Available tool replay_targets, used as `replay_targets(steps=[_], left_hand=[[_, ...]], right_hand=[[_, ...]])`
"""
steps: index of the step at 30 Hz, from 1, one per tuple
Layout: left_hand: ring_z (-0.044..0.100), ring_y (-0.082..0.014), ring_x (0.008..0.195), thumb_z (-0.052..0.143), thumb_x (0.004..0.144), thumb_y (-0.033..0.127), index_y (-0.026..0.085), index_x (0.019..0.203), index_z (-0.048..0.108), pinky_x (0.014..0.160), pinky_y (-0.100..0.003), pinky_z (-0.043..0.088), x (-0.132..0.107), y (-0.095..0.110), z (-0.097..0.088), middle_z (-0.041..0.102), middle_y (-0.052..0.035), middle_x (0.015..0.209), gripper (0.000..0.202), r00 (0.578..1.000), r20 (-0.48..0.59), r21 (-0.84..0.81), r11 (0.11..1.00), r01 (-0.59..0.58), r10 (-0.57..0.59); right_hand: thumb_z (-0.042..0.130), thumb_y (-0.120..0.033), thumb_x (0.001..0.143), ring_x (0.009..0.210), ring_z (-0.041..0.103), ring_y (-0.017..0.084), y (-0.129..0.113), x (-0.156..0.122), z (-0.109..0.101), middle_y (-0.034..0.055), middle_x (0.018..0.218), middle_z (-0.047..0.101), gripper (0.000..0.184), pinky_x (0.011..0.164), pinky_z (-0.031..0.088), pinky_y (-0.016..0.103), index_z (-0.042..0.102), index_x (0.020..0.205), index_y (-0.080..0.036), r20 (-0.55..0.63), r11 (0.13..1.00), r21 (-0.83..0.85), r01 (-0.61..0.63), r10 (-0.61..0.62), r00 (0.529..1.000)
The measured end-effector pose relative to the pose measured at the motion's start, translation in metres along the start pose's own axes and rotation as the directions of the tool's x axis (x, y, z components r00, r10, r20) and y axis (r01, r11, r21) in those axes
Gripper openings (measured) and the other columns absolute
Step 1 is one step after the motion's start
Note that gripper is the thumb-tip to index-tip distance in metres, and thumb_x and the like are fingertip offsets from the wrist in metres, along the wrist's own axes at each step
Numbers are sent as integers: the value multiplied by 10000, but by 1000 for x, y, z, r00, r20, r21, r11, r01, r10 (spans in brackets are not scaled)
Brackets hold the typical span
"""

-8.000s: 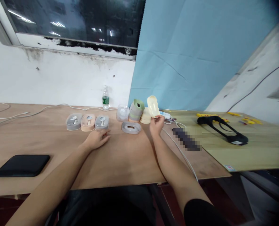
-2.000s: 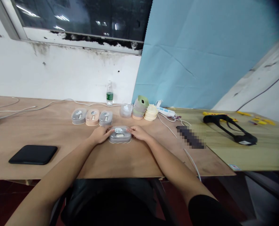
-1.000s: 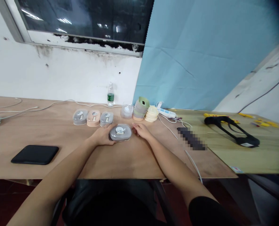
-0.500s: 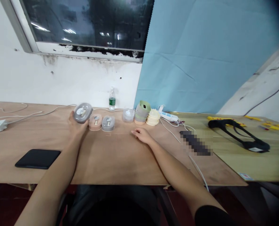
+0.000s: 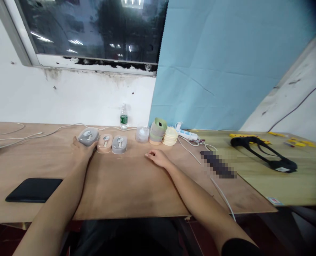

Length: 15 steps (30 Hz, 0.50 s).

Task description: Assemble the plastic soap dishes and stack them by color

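My left hand (image 5: pixel 82 148) is wrapped round a grey oval box with a clear lid (image 5: pixel 88 136), low over the table at the left end of a row. Beside it stand a pink box of the same kind (image 5: pixel 104 143) and a second grey one (image 5: pixel 119 144), each with a small pale piece showing under its lid. My right hand (image 5: pixel 158 157) rests on the table with its fingers curled together; whether anything is in them cannot be made out. Beyond it are clear lids (image 5: pixel 142 134), a stack of green, grey and orange shells (image 5: pixel 158 131) and a stack of cream-coloured parts (image 5: pixel 170 136).
A black flat case (image 5: pixel 34 190) lies at the front left. A water bottle (image 5: pixel 124 116) stands by the wall. A white power strip (image 5: pixel 187 134) with cables sits behind the stacks. On the wooden table at right lies a black strap-like frame (image 5: pixel 264 154) near yellow pieces.
My left hand has lowered the grey box from above the row to beside the pink one. My right hand stays in about the same place. The camera view has shifted slightly.
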<state>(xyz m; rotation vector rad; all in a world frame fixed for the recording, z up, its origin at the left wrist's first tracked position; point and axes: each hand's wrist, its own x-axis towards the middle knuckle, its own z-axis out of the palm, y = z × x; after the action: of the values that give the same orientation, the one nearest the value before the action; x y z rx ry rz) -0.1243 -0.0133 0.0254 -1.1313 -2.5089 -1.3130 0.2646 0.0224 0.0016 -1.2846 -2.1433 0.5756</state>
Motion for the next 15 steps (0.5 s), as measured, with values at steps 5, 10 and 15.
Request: replay_targets(steps=[5,10,15], left_hand=[[328,-419,1309,677,639,651,14,1442,66,1045,-501,314,7,-9,11,305,-301,1422,1193,997,71,-59,998,-31,35],[278,-400,1350,690,656,603,-17,1443,34,1093,-480,280,10,-13,14,231,-300,1472,1198,993,99,-97,994,-55,65],[313,-400,1333,692,643,598,-1,1436,124,1083,-489,307,15,-20,19,289,-280,1451,1145,995,69,-115,991,-65,73]], right_hand=[[544,-531,817,627,539,132,-2,-1,-1,9,696,655,379,564,337,228,677,769,-179,-1,1000,-7,-3,3,1000],[556,-526,811,614,539,126,-3,-1,0,5,683,650,369,556,336,224,678,766,-181,-2,1000,4,-11,11,1000],[548,-464,817,572,513,120,1,3,-3,-9,615,610,320,546,332,224,664,728,-179,-117,1000,19,5,-3,993]])
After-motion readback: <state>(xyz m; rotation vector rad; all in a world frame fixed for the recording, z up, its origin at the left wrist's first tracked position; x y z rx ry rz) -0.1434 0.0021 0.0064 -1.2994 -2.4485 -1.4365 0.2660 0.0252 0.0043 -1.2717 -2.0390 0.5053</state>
